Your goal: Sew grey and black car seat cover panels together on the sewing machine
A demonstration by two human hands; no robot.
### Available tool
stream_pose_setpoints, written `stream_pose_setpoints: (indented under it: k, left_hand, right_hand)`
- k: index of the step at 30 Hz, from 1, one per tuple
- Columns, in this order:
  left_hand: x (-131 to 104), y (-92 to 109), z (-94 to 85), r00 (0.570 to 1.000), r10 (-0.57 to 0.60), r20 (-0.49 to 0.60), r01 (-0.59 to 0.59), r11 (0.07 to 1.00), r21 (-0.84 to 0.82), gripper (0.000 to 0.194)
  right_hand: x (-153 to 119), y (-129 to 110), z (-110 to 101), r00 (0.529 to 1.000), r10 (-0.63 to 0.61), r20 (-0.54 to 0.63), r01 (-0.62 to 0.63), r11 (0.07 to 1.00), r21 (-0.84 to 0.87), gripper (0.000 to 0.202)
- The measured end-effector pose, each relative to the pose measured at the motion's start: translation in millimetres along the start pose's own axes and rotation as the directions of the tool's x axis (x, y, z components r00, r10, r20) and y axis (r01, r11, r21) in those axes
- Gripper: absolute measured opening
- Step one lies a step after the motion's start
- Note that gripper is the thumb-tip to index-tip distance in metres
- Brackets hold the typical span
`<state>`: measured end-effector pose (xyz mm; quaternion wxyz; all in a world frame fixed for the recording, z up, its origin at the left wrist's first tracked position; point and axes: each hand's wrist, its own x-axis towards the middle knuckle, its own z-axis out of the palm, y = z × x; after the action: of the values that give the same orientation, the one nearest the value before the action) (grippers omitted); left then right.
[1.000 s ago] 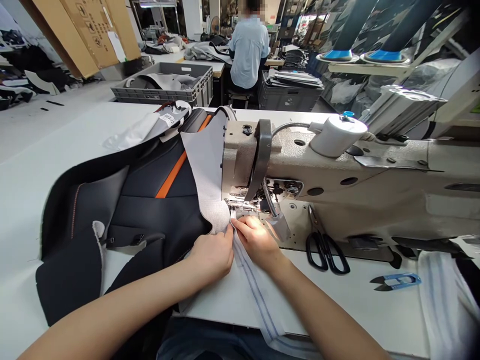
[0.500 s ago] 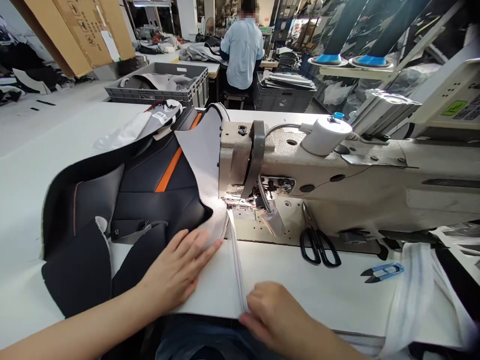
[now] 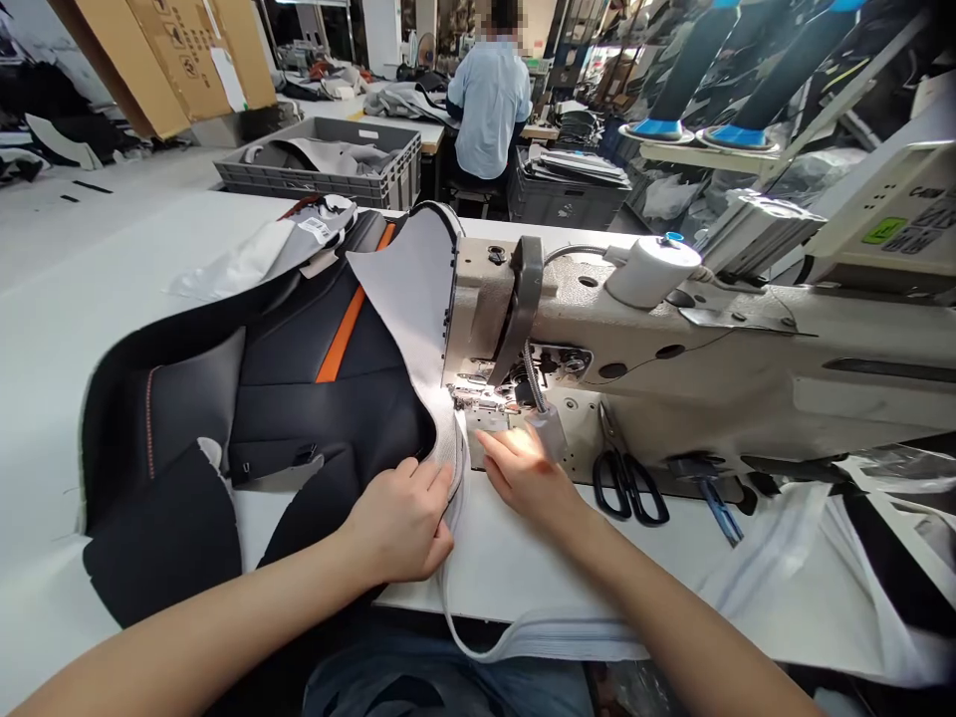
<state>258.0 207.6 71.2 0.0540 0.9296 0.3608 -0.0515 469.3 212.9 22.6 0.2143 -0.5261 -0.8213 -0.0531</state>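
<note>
A black and grey seat cover (image 3: 321,408) with an orange stripe lies left of the sewing machine (image 3: 478,299). Its pale grey mesh edge (image 3: 418,309) runs under the lit presser foot. My left hand (image 3: 407,518) is closed on that edge just in front of the foot, fingers curled over it. A white zipper tape (image 3: 452,588) comes from the foot, passes by my left hand, loops over the table's front edge and trails right. My right hand (image 3: 523,468) rests on the machine bed beside the tape, index finger stretched towards it and thumb slightly apart.
Black-handled scissors (image 3: 631,488) lie right of my right hand. Blue thread snips (image 3: 721,513) and bunched white tape (image 3: 792,558) are farther right. Behind stand a grey crate (image 3: 321,179), a cardboard box (image 3: 194,70) and a seated person (image 3: 489,110).
My right hand has left the lower tape and moved up beside the foot. My left hand has gone from flat to curled on the edge. The tape hangs slack; the snips have shifted and turned.
</note>
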Motion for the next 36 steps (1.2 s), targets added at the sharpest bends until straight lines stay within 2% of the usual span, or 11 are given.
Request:
stream_pose_setpoints:
  k: [5,9,11,13,15,17,21,24,29,33,36]
  left_hand:
    - [3,0,6.7,0.999,-0.021,-0.048,0.022,1.0,0.02,0.059]
    - [13,-1,10.8,0.995,-0.052,-0.085,0.056,0.997,0.05,0.056]
    - [19,-1,10.9,0.994,-0.063,-0.093,0.069,0.996,0.064,0.054]
    - [22,-2,9.9,0.992,-0.074,-0.097,0.081,0.994,0.067,0.052]
    - [23,-6,8.6,0.993,-0.073,-0.093,0.078,0.996,0.052,0.051]
    - [18,-14,8.0,0.996,-0.006,-0.083,0.007,1.0,0.013,0.057]
    - [0,-37,11.6,0.971,0.207,-0.121,-0.211,0.977,-0.022,0.079]
    - [-3,-44,13.6,0.96,0.209,-0.188,-0.197,0.977,0.081,0.066]
    - [26,-21,5.0,0.965,0.182,-0.19,-0.145,0.97,0.193,0.026]
    - [39,0,3.0,0.977,0.172,-0.122,-0.141,0.963,0.231,0.026]
    - [34,0,3.5,0.99,0.119,-0.075,-0.103,0.978,0.184,0.023]
  right_hand:
    - [14,-1,29,0.995,-0.059,-0.076,0.076,0.967,0.244,0.029]
    - [14,-5,34,0.983,0.089,-0.16,-0.024,0.931,0.365,0.029]
    - [15,-9,33,0.968,0.219,-0.121,-0.157,0.909,0.387,0.025]
    - [20,-13,31,0.946,0.325,-0.016,-0.298,0.884,0.36,0.019]
    - [26,-16,27,0.917,0.386,0.1,-0.398,0.863,0.311,0.019]
    - [31,-16,24,0.9,0.405,0.161,-0.435,0.854,0.284,0.025]
    - [32,-6,21,0.903,0.402,0.153,-0.43,0.847,0.312,0.033]
    - [30,3,22,0.912,0.382,0.149,-0.41,0.84,0.354,0.036]
    - [26,7,25,0.947,0.306,0.099,-0.32,0.867,0.382,0.035]
    - [22,4,25,0.966,0.252,0.047,-0.253,0.902,0.351,0.037]
    - [17,6,26,0.974,0.228,0.007,-0.219,0.924,0.314,0.035]
